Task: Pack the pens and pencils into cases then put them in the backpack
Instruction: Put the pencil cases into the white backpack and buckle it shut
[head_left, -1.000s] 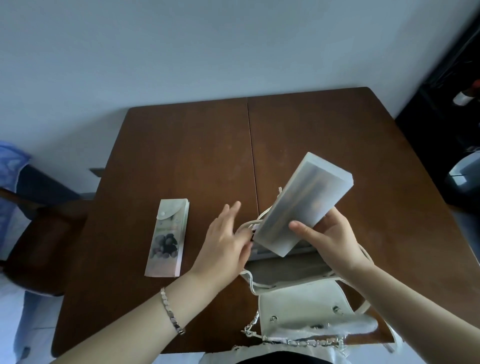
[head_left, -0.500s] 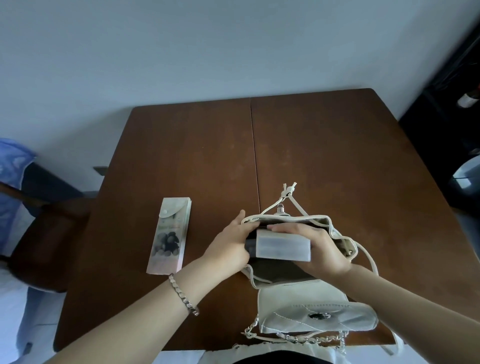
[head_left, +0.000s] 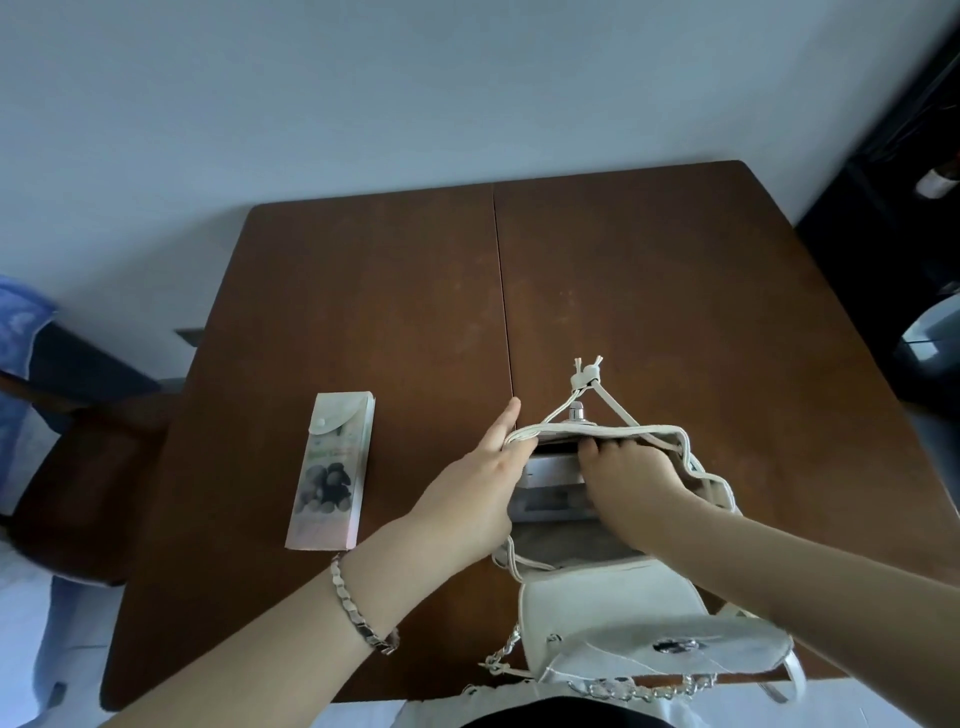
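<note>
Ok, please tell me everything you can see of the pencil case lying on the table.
The pencil case is long, flat and pale, seemingly plastic. A rounded flap with a snap button closes its far end; a dark picture of round shapes fills the middle. It lies flat on the brown table, left of the left hand, which does not touch it.

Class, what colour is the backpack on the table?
The backpack is white; the head view shows it best.

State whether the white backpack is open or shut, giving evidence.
Open: on the backpack, the flap lies folded back, the left hand holds the rim apart, and the frosted case sits inside.
</note>
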